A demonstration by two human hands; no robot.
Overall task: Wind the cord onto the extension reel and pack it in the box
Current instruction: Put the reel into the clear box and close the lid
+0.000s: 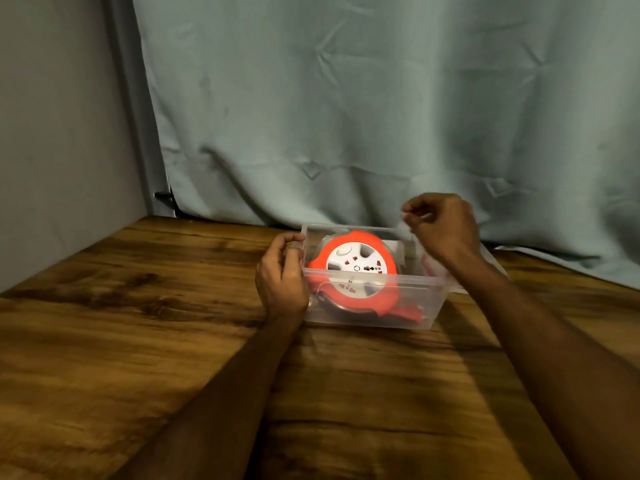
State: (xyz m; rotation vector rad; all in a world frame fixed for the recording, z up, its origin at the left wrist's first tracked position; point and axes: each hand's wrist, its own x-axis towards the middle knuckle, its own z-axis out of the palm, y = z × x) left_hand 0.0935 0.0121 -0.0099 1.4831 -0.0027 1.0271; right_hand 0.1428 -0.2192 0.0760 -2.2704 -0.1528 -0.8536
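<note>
At nine o'clock of the scene we see a plain grey wall [52,133], and below it the dark, grained wooden desk [121,341] that carries everything. Our left hand [282,275] rests against the left end of the clear rectangular plastic box [408,299], at its nine o'clock side; the thumb and fingers of this grip are closed on the upper left corner of the box's rim.

Inside the box lies the round orange extension reel with a white socket face [353,268], tilted so that its face looks up towards us. It fills the left and middle part of the box, touching the floor of it. At the reel's five o'clock, low against the near wall of the box, we make out a dark cord [349,311] and a red piece beside it, blurred through the plastic.

Our right hand [441,225] hangs above the far right corner of the box, at about one o'clock from the reel. Its grip is pinched together on something thin and pale, too blurred for us to name.

Behind the desk, from eleven to three o'clock, hangs a creased pale green curtain [381,98].
</note>
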